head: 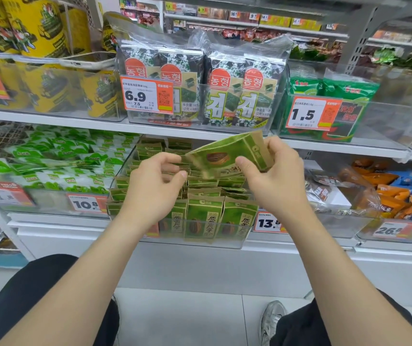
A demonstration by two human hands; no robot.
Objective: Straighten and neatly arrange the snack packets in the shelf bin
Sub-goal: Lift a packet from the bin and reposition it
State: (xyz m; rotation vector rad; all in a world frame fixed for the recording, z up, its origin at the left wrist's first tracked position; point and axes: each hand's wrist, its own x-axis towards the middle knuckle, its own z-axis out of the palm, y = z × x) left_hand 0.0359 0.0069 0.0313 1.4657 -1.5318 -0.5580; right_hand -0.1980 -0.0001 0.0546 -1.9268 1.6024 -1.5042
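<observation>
Head view.

NEW: Where's the snack packet they're working on?

OLD: Lifted clear of the shelf bin (195,243), above its middle and tilted with its left end low. The right hand (272,176) pinches the green packet (225,156), thumb on the printed face and fingers behind the right end.

NEW: And the left hand (155,186)?

OLD: Its fingers are curled, just beside the packet's left corner. Whether it touches or pinches that corner, I cannot tell. It may be holding nothing.

NEW: How's the bin itself?

OLD: The front row (202,218) stands upright against the clear wall, faces forward. The middle packets (212,183) lie flatter and overlap. The back rows (150,148) look tidier.

NEW: So how would you place this one well?

OLD: My judgement is to turn it upright first, face forward like the front row. I'd use the free hand to push the loose middle ones back and open a slot. Then I'd slide it in bottom edge first so it stands square with its neighbours. I'd grip it lightly, because the paper looks easy to crease. The one risk is that dropping it in at a tilt would tip the neighbours over.
</observation>
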